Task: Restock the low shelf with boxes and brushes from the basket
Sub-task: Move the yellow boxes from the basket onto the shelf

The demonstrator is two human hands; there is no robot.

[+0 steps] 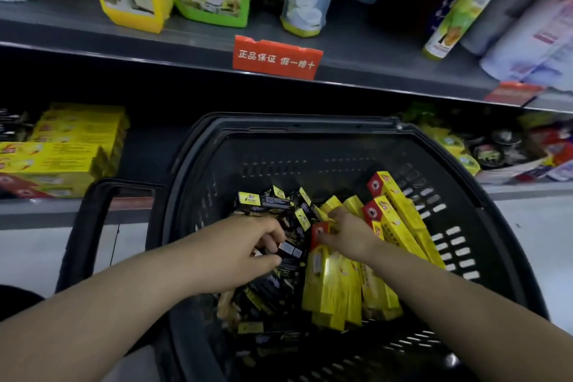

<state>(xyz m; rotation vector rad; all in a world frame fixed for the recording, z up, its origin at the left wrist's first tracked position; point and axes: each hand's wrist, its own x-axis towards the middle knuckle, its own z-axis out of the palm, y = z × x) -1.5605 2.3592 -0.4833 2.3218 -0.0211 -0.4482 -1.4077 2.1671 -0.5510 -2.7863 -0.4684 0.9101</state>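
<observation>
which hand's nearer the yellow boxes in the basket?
Right. The right hand grips the yellow boxes; the left hand is to their left, holding the black boxes.

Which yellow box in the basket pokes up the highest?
The yellow box farthest right, leaning on the basket's slotted wall. Its red end sits above every other yellow box in there.

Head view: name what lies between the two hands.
Small black boxes and the red end of a yellow box, between left hand and right hand; head view.
</observation>
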